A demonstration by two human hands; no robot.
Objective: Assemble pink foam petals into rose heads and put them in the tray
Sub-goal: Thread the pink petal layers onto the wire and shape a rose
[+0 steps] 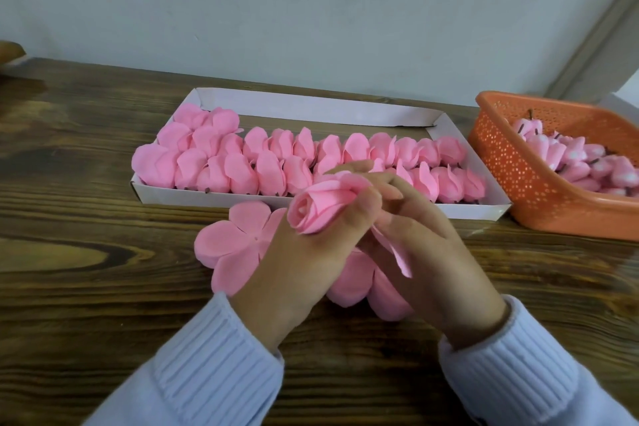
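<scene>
Rose head held in the left hand, just this side of the tray.

The left hand has its fingers curled tight round the back of a pink rose head, whose rolled centre points away to the left of the grip. The right hand meets it from the other side, fingers laid out along the rose's rear. A loose petal hangs down between the two hands, and I cannot tell whether the right one pinches it. Directly under the grip, flat petal pieces lie spread on the wooden table. Just beyond the grip sits the white tray, packed with rows of finished rose heads. Further right of the grip stands an orange basket holding pink buds.
</scene>
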